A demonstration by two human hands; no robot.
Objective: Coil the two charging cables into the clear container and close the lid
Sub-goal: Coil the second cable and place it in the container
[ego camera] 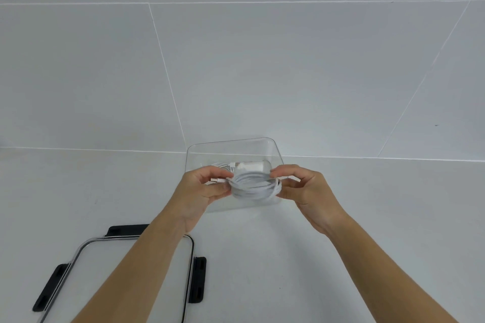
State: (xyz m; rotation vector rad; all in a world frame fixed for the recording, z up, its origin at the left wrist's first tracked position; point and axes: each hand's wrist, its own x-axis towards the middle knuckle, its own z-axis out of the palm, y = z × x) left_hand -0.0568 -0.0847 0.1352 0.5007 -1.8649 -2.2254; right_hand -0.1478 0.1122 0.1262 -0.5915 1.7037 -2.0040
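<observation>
Both hands meet over the clear container (pixel 273 151), each holding one side of a coiled white cable (pixel 256 186). The left hand (pixel 202 191) grips the coil's left edge: its fingers curl over the top of the loops and the thumb presses from the near side, so the strands sit pinched between them. A short free end with a connector plug (pixel 216 180) pokes out to the left, lying across the left fingers. The right hand (pixel 307 191) takes the right edge of the coil, fingertips (pixel 275 172) bent down onto the top of the loops and thumb underneath on the near side, closed narrowly around the bundle. The coil spans the gap between the two hands, held above the container's near half, not resting on its floor as far as can be told.

Inside the container, at its far side, lies a second white cable (pixel 219 165) with a white charger block (pixel 252 165) beside it, partly hidden behind the held coil.

The container stands open on a pale grey tiled surface (pixel 341 73). Its lid (pixel 110 265), clear with black latches, lies flat on the surface near and to the left, well apart from the container, and the left forearm crosses over it.
</observation>
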